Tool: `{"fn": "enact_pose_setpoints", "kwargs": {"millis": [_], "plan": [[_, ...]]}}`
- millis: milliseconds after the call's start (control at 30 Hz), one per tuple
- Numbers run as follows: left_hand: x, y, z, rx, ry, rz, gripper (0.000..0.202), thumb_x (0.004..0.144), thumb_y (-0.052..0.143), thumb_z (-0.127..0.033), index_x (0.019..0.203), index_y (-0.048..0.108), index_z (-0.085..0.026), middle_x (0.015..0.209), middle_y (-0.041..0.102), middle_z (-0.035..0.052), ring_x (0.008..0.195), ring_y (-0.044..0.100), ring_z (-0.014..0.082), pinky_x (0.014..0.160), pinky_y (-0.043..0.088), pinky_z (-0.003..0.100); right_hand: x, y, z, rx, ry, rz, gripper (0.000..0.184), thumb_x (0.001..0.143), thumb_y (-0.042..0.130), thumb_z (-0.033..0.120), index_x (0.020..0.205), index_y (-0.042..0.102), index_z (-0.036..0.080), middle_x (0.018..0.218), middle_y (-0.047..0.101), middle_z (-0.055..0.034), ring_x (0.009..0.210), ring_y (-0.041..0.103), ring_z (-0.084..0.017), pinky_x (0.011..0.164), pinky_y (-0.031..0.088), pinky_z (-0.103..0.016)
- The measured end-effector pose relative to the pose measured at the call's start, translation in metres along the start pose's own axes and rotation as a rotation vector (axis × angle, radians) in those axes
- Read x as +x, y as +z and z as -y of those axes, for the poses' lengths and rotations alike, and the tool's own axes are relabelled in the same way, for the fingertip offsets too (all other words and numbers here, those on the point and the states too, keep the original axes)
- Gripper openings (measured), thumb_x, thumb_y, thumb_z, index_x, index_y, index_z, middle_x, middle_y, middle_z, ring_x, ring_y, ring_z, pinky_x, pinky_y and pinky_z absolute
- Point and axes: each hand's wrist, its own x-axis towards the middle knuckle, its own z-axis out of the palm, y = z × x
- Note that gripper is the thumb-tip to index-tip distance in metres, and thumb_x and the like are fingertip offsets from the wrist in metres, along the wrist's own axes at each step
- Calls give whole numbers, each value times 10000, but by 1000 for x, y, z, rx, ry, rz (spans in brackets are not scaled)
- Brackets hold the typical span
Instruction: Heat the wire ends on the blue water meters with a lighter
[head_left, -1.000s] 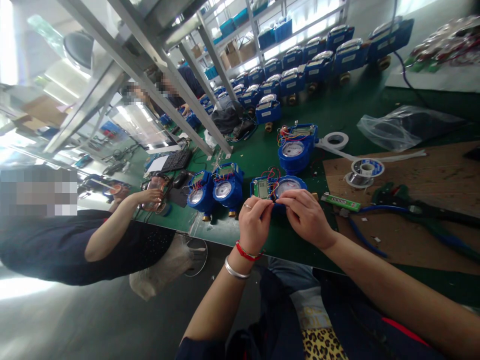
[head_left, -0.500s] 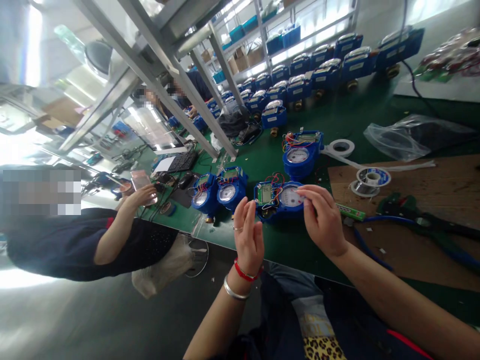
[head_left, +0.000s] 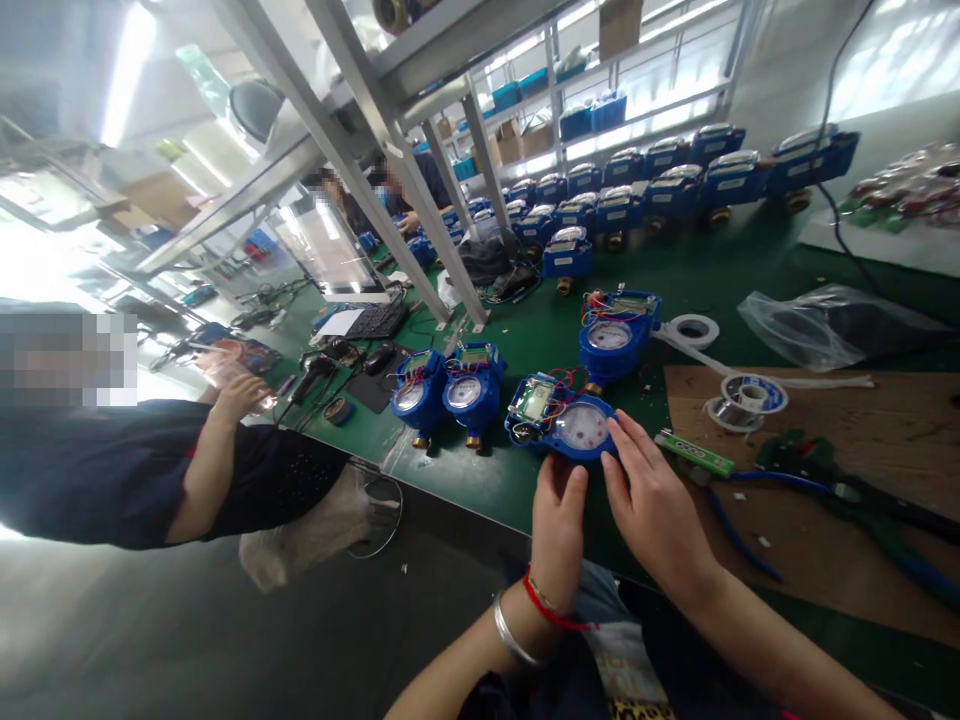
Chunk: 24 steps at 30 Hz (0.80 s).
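A blue water meter [head_left: 564, 425] with an open circuit board and coloured wires lies on the green bench [head_left: 525, 320] in front of me. My right hand [head_left: 651, 502] touches its near right rim with the fingertips. Just below the meter's near edge my left hand [head_left: 559, 528] has its fingers together and up against the housing. Neither hand lifts the meter. Two more blue meters [head_left: 450, 388] stand side by side to its left, and another meter [head_left: 615, 338] sits behind it.
A person in dark clothes sits at the left, one hand [head_left: 238, 392] by a phone. Solder spool [head_left: 745, 398], tape roll [head_left: 695, 330], green-handled pliers [head_left: 817, 468] and a plastic bag [head_left: 825, 325] lie at right. Rows of blue meters [head_left: 660, 185] line the back. Slanted metal frame bars [head_left: 390, 190] cross the bench.
My left hand has dropped from beside the meter to its near edge. My right hand has slid off the dial to the right rim. The view has tilted up.
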Motion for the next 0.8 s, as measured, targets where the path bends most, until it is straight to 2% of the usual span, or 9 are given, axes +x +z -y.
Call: {"fn": "enact_pose_setpoints", "kwargs": {"millis": [133, 267, 467, 633, 733, 800], "plan": [[28, 4, 3, -34, 25, -148, 520, 896, 567, -385, 1353, 435, -175, 1343, 562, 131, 1230, 550, 235, 1071, 408, 377, -12, 4, 7, 24, -45, 55, 474, 942, 423, 206, 1411, 434, 141, 1456, 397, -179, 1333, 418, -304, 1048, 446, -519], [57, -1, 9, -167, -7, -267, 560, 823, 656, -400, 1311, 491, -181, 1231, 634, 112, 1166, 592, 241, 1026, 432, 359, -12, 11, 7, 85, -89, 144, 447, 950, 385, 180, 1391, 450, 147, 1468, 375, -163, 1342, 408, -269, 1063, 443, -485], [96, -8, 15, -227, 51, -233, 495, 814, 628, -438, 1208, 591, -140, 1126, 676, 114, 1056, 636, 240, 966, 469, 375, -16, 13, -3, 180, -77, 229, 360, 949, 383, 180, 1280, 524, 157, 1438, 420, -120, 1314, 438, -219, 1095, 418, -437], [155, -2, 20, -203, 87, -190, 466, 821, 608, -426, 1169, 606, -116, 1084, 685, 122, 998, 652, 229, 938, 486, 375, -39, 25, -12, 276, -10, 357, 281, 942, 370, 166, 1062, 624, 181, 1331, 512, -108, 1217, 524, -218, 1021, 477, -420], [190, 3, 17, -158, 107, -152, 439, 839, 579, -415, 1157, 604, -113, 1106, 683, 130, 997, 657, 227, 933, 493, 376, -46, 35, -17, 327, 26, 370, 276, 930, 367, 142, 992, 634, 170, 1200, 581, -118, 1119, 577, -218, 978, 496, -420], [204, 6, 12, -108, 123, -122, 433, 859, 550, -421, 1157, 602, -111, 1110, 684, 138, 999, 662, 235, 929, 499, 386, -46, 38, -19, 357, 33, 370, 268, 926, 372, 137, 986, 631, 165, 1142, 599, -117, 1073, 592, -213, 959, 501, -411]]}}
